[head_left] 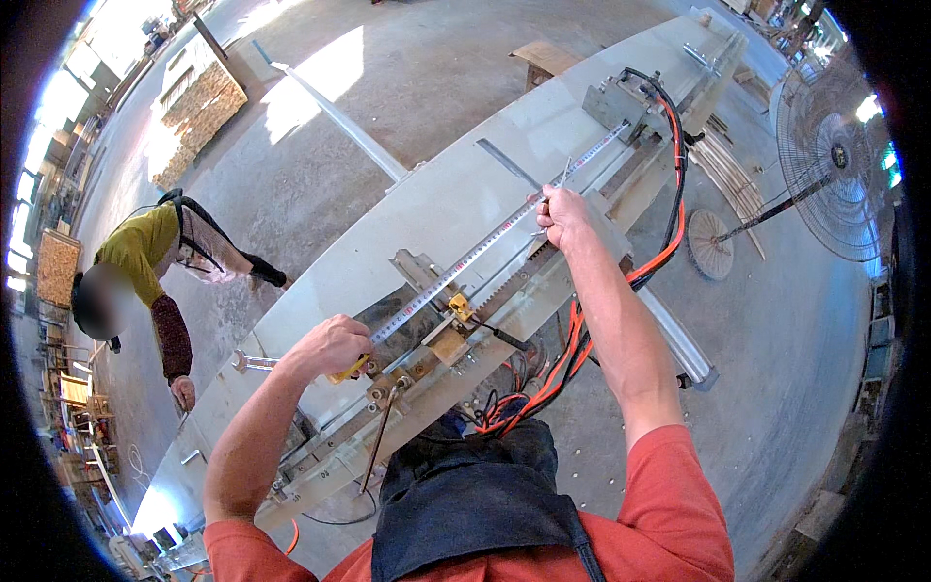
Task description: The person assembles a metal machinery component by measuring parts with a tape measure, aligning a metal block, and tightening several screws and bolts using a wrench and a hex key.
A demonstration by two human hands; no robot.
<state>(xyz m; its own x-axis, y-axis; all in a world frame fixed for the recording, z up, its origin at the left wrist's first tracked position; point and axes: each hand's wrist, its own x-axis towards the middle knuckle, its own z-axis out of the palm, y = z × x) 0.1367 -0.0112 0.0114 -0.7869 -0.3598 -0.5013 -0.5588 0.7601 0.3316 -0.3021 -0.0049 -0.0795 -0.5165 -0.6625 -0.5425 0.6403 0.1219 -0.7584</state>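
Note:
My left hand (333,346) is closed around the yellow case of a tape measure, mostly hidden by the fingers. Its pale blade (456,272) runs out up to the right, over a long machine rail with a toothed rack (504,288). Further along, my right hand (564,218) pinches the blade, which continues past it toward a metal bracket (611,100). Thin metal pieces stick out by the right fingers; I cannot tell what they are. Between my hands, beneath the blade, sits a carriage with a yellow part (460,307). An open-end wrench (254,362) lies beside my left wrist.
Orange and black cables (671,233) loop down the right side of the long pale machine table (369,247). A large fan (836,155) stands at the right. To the left another person (145,247) bends over near the table. A stack of boards (199,112) stands behind.

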